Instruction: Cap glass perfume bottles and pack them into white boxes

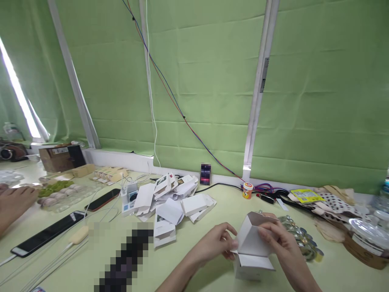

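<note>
A small white cardboard box [247, 271] stands on the table with its lid raised and a front flap folded outward. At its left edge, my left hand [216, 242] pinches the side flap between thumb and fingers. My right hand [278, 237] grips the raised lid from the right, thumb on the near face and fingers partly hidden behind it. What lies inside the box is out of sight. Just beyond my right hand sits a cluster of shiny glass-like pieces [299, 235] with round metallic ends.
Flattened and folded white boxes [173, 198] pile up left of centre. Phones [50, 233] and white cables lie further left, near an egg tray [60, 192] and another person's hand [18, 202]. An orange tub [247, 190] stands at the back; a lidded plastic container [369, 239] is at right.
</note>
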A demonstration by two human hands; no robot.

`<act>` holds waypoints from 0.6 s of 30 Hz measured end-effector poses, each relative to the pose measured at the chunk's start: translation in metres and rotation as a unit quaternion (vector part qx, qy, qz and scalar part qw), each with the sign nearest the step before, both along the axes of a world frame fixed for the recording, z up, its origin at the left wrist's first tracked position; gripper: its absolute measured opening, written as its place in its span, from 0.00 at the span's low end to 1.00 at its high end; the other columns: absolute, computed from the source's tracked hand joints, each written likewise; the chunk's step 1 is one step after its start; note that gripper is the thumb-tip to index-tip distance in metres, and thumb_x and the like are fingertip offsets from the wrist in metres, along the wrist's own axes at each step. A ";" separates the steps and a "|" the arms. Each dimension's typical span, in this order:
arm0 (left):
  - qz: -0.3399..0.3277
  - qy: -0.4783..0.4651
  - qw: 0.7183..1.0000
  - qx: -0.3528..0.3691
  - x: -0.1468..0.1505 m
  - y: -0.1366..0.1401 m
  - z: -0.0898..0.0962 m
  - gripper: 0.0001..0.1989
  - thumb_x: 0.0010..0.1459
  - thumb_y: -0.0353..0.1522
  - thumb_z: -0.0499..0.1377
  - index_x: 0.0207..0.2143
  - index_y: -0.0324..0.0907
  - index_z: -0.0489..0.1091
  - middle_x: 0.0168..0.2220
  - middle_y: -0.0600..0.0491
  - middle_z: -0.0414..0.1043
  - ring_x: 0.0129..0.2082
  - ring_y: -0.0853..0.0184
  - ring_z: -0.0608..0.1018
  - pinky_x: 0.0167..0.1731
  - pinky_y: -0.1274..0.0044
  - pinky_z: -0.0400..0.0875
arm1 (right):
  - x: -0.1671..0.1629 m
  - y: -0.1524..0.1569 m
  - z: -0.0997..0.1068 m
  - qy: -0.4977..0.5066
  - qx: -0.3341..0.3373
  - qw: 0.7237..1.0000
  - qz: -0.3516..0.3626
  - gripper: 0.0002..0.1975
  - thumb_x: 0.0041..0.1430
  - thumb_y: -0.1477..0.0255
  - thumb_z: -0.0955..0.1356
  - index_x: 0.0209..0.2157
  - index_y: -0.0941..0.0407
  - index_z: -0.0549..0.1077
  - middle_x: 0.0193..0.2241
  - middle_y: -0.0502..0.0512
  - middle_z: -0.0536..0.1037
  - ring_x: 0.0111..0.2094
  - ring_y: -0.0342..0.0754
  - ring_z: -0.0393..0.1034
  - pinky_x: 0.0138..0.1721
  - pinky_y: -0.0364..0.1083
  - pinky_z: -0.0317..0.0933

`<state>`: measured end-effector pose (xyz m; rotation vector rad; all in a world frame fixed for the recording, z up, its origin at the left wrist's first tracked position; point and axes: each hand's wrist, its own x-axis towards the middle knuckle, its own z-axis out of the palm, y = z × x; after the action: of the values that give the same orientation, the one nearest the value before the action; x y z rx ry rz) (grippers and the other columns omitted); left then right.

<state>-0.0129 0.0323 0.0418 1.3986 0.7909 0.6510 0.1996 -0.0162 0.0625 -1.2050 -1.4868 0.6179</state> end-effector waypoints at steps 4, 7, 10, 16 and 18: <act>0.027 -0.053 0.998 0.006 0.012 -0.001 -0.011 0.16 0.42 0.34 0.64 0.35 0.38 0.66 0.20 0.62 0.63 0.18 0.74 0.71 0.23 0.79 0.68 | 0.005 0.000 0.000 -0.020 0.009 1.000 -0.013 0.16 0.54 0.55 0.66 0.26 0.52 0.77 0.42 0.58 0.73 0.49 0.57 0.64 0.38 0.44 0.65; 0.050 -0.071 0.996 0.026 0.016 -0.003 -0.012 0.16 0.43 0.33 0.63 0.37 0.39 0.66 0.20 0.63 0.62 0.19 0.73 0.70 0.23 0.78 0.69 | 0.006 -0.002 0.001 -0.029 0.011 0.999 -0.016 0.16 0.54 0.55 0.67 0.25 0.52 0.77 0.42 0.59 0.72 0.48 0.57 0.66 0.38 0.44 0.66; 0.067 -0.077 0.994 0.046 0.018 -0.007 -0.012 0.17 0.45 0.33 0.63 0.39 0.40 0.66 0.20 0.62 0.62 0.20 0.73 0.68 0.24 0.76 0.70 | 0.004 -0.003 0.001 -0.040 0.021 0.999 -0.007 0.16 0.55 0.55 0.66 0.25 0.51 0.77 0.42 0.59 0.71 0.46 0.56 0.67 0.39 0.44 0.66; 0.069 -0.055 0.993 0.076 0.020 -0.013 -0.014 0.15 0.49 0.39 0.62 0.33 0.35 0.74 0.21 0.58 0.61 0.22 0.72 0.68 0.27 0.75 0.69 | 0.001 -0.004 -0.003 -0.056 0.051 0.997 -0.019 0.15 0.58 0.59 0.65 0.25 0.51 0.75 0.42 0.56 0.70 0.43 0.52 0.67 0.37 0.42 0.64; 0.065 -0.061 0.993 0.073 0.021 -0.013 -0.015 0.18 0.49 0.42 0.62 0.33 0.35 0.76 0.21 0.56 0.62 0.22 0.71 0.68 0.27 0.75 0.68 | 0.001 -0.004 -0.005 -0.055 0.064 0.996 -0.025 0.14 0.59 0.60 0.64 0.26 0.51 0.75 0.42 0.56 0.70 0.44 0.52 0.67 0.37 0.42 0.64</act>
<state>0.0084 0.0195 0.0269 1.4329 0.7523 0.9020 0.2001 -0.0203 0.0574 -1.1882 -1.5598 0.4208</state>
